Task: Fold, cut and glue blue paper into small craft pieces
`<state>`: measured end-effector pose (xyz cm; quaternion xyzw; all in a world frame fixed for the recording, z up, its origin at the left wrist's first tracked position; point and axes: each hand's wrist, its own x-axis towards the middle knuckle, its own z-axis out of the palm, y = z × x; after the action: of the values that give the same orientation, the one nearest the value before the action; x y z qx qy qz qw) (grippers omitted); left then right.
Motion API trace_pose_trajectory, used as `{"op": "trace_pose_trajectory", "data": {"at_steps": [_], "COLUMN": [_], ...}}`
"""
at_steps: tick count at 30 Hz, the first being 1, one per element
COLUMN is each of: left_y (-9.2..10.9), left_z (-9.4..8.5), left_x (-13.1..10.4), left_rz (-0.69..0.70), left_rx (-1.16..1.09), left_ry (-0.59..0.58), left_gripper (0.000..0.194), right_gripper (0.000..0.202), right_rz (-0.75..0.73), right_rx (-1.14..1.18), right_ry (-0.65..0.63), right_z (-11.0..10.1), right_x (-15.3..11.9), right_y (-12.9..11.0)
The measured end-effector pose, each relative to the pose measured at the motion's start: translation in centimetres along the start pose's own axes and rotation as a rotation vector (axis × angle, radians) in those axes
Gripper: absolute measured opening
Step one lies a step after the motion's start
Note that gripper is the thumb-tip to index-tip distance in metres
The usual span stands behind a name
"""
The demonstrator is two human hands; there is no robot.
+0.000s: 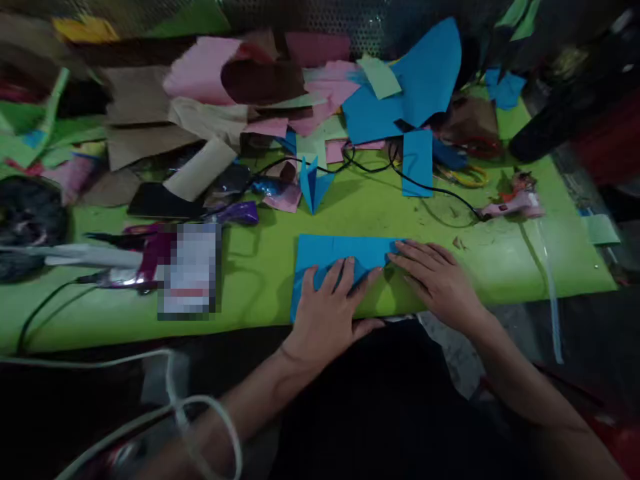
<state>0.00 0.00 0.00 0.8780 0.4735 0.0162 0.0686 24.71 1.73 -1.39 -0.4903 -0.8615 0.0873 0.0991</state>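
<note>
A blue sheet of paper lies flat on the green table close to its front edge. My left hand rests on the sheet with its fingers spread. At the sheet's right corner, my right hand lies flat, fingertips touching the paper and fingers stretched out. Behind the sheet stands a small folded blue paper piece with pointed tips. A blue paper strip lies farther back, to the right of it.
Pink, brown and blue paper scraps are heaped along the back. A blurred-out flat object lies at the left. A black cable crosses behind the sheet to a glue gun. White cable loops hang at lower left.
</note>
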Motion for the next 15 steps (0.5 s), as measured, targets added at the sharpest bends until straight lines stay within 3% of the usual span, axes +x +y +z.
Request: {"op": "trace_pose_trajectory", "data": {"at_steps": [15], "left_y": [0.4], "left_z": [1.1], "left_x": [-0.3], "left_rz": [-0.025], "left_rx": [-0.021], "left_ry": [0.088], "left_gripper": [0.073], "right_gripper": [0.043], "right_rz": [0.0], "right_rx": [0.002], "right_ry": [0.009], "right_z": [-0.1], "right_x": [0.1], "right_y": [0.3]}}
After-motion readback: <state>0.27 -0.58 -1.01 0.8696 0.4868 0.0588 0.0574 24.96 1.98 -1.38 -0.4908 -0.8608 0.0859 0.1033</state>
